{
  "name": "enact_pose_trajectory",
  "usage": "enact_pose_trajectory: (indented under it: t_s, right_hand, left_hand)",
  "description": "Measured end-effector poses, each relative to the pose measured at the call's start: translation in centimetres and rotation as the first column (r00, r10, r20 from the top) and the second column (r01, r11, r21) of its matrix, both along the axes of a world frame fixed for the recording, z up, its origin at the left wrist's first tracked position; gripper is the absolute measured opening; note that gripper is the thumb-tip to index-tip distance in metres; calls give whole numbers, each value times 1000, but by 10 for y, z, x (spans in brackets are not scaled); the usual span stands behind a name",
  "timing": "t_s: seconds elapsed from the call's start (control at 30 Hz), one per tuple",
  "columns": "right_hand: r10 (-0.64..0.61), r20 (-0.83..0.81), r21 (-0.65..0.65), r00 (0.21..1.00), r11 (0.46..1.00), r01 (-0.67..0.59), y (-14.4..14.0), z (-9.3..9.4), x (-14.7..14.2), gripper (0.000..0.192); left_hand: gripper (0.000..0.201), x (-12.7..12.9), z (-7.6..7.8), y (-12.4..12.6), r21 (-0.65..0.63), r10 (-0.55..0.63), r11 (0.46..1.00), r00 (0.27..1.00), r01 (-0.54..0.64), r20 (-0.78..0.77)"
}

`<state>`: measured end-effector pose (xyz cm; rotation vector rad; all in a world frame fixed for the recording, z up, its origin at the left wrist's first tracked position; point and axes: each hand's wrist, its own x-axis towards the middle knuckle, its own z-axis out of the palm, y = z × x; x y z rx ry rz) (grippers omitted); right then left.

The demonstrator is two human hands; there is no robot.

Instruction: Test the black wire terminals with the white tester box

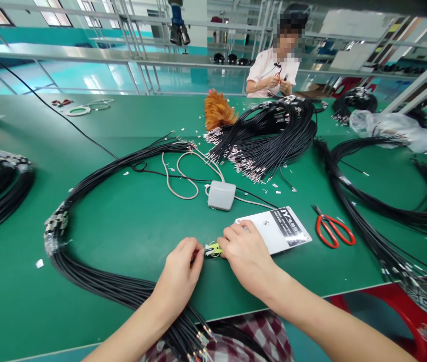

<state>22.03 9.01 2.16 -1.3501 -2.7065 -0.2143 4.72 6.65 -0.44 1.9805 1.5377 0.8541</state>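
My left hand (pixel 181 266) is closed in a pinch on what looks like a black cable; its fingers hide most of it. A pale scrap shows at the fingertips. My right hand (pixel 245 254) is closed around a small yellow-green tool (pixel 216 249) whose tip meets the pale scrap; the fingers cover much of the tool, and its exact kind is unclear. Behind that hand lies a flat white box (pixel 270 234) with a black label. A long bundle of black cables (pixel 96 281) curves round on the left and passes under my left forearm, its bare coloured ends at the table edge.
Red-handled pliers (pixel 334 230) lie right of the box. Beyond it sit a grey pedal-like block (pixel 221 195) with a cord, a big cable pile (pixel 270 136) and an orange duster (pixel 218 110). More cable bundles (pixel 379 201) cover the right. Across the table, a person (pixel 274 73) works.
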Motion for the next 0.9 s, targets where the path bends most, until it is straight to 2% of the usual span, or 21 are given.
enact_pose_trajectory:
  t_s: [0.5, 0.57, 0.67, 0.73, 0.83, 0.9]
  right_hand:
    - [-50, 39, -78, 998, 996, 52, -4, 4, -7, 3]
    - [-46, 7, -77, 999, 996, 46, -5, 7, -5, 10]
    - [-40, -152, -24, 988, 999, 37, -13, 15, 10, 25]
    - [-48, -321, 36, 946, 997, 63, -24, 18, 27, 23]
    - [-70, -549, 167, 833, 967, 192, -47, 8, 56, 19]
    - [-56, -604, 218, 795, 948, 232, -62, -6, 67, 18]
  left_hand:
    - [24, 2, -1, -1, -44, 25, 999, 999, -23, 41]
    - [24, 2, -1, -1, -63, 28, 998, 998, -25, 51]
    - [23, 1, 0, -1, -93, 34, 995, 997, -27, 69]
    - [23, 0, 1, -1, -120, 38, 992, 995, -27, 92]
    - [22, -2, 1, 1, -183, 43, 983, 989, -17, 140]
    - [21, -3, 0, 1, -214, 45, 977, 985, -9, 164]
